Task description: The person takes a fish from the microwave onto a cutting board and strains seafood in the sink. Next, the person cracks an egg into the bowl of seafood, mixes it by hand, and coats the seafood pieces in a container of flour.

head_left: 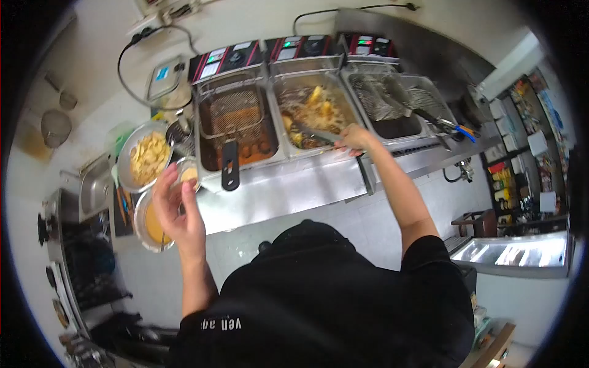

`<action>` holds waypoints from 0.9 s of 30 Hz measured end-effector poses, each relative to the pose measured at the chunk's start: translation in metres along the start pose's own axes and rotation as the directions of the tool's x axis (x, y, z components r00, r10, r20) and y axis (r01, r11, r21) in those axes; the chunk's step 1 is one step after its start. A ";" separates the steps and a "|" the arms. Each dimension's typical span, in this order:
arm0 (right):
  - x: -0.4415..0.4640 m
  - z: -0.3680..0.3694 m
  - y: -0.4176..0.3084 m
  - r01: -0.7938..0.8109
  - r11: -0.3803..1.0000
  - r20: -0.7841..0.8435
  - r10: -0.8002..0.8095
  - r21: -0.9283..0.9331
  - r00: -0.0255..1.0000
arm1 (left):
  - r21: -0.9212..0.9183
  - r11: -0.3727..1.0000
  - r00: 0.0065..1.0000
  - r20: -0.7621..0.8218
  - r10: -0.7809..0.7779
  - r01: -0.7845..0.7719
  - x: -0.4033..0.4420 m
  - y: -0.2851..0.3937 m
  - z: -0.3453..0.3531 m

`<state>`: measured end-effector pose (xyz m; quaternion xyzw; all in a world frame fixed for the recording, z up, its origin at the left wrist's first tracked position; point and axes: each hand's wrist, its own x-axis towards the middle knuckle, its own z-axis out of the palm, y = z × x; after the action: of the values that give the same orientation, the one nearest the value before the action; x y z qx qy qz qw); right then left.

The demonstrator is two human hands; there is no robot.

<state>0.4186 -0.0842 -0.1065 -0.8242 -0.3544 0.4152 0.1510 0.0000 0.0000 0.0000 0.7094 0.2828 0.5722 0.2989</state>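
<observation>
Over the small bowl of pale crumbs [188,174] and the bowl of yellow-orange batter [150,224], my left hand [178,205] is raised with its fingers apart, holding nothing. My right hand [357,141] is closed around the handle end of metal tongs [316,132] at the front edge of the middle fryer. The tongs reach into bubbling oil, where yellow pieces [325,107] float. Their tips are partly lost among the food and foam. A large metal bowl of pale sliced pieces [149,158] stands left of the fryers.
The left fryer [236,153] holds a wire basket [232,113] with a black handle toward me. More baskets [380,101] sit in the right fryer, beside blue-and-orange-handled tongs [461,130]. A sink [97,187] is at far left, stocked shelves [521,165] at right.
</observation>
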 end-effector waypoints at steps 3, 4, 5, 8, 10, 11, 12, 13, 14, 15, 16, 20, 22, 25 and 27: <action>-0.015 -0.032 0.013 -0.059 0.998 -0.059 0.057 -0.032 0.997 | -0.019 0.999 0.999 -0.027 -0.041 0.041 -0.016 0.003 0.020; -0.021 -0.034 0.006 -0.059 0.992 -0.089 0.049 -0.110 0.995 | 0.005 1.000 0.999 -0.017 -0.027 0.027 -0.012 0.003 0.015; -0.031 -0.037 0.002 -0.073 0.979 -0.120 0.050 -0.191 0.991 | 0.021 1.000 1.000 -0.004 -0.023 0.023 -0.011 0.003 0.012; -0.054 -0.052 -0.007 -0.130 0.956 -0.253 0.062 -0.263 0.966 | 0.041 0.999 1.000 0.004 -0.024 0.024 -0.010 0.002 0.011; -0.056 -0.063 -0.002 -0.150 0.949 -0.246 0.081 -0.277 0.966 | 0.040 0.999 1.000 -0.003 -0.025 0.025 -0.010 0.002 0.011; -0.056 -0.068 0.000 -0.168 0.942 -0.241 0.098 -0.290 0.966 | 0.039 0.999 1.000 -0.012 -0.023 0.023 -0.010 0.002 0.011; -0.052 -0.070 0.005 -0.186 0.944 -0.234 0.123 -0.271 0.965 | 0.036 0.999 1.000 -0.011 -0.022 0.022 -0.010 0.002 0.011; -0.043 -0.071 0.012 -0.188 0.944 -0.238 0.123 -0.270 0.963 | 0.034 0.999 0.999 -0.022 -0.026 0.026 -0.010 0.002 0.011; -0.033 -0.072 0.019 -0.199 0.955 -0.215 0.151 -0.222 0.965 | 0.033 0.999 0.999 -0.031 -0.029 0.030 -0.010 0.002 0.011; -0.029 -0.070 0.021 -0.211 0.962 -0.191 0.178 -0.173 0.965 | 0.030 0.999 0.999 -0.031 -0.026 0.027 -0.010 0.002 0.010; -0.026 -0.068 0.023 -0.211 0.962 -0.195 0.177 -0.173 0.965 | 0.029 0.999 0.999 -0.029 -0.022 0.023 -0.010 0.001 0.009; -0.005 -0.055 0.026 -0.188 0.980 -0.162 0.176 -0.064 0.971 | 0.026 1.000 0.999 -0.031 -0.014 0.015 -0.010 0.001 0.004; 0.000 -0.055 0.026 -0.193 0.980 -0.142 0.185 -0.042 0.972 | 0.022 0.999 0.999 -0.032 -0.025 0.025 -0.011 0.002 0.003; -0.007 -0.057 0.017 -0.161 0.986 -0.108 0.157 -0.038 0.982 | 0.023 0.999 0.999 -0.038 -0.031 0.032 -0.012 0.001 -0.003; -0.025 -0.062 0.007 -0.228 0.974 -0.211 0.222 -0.004 0.952 | 0.026 0.999 0.999 -0.042 -0.030 0.031 -0.014 -0.001 -0.008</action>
<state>0.4608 -0.1040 -0.0579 -0.9004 -0.2462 0.3355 0.1272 -0.0104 -0.0094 -0.0083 0.6968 0.3072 0.5785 0.2924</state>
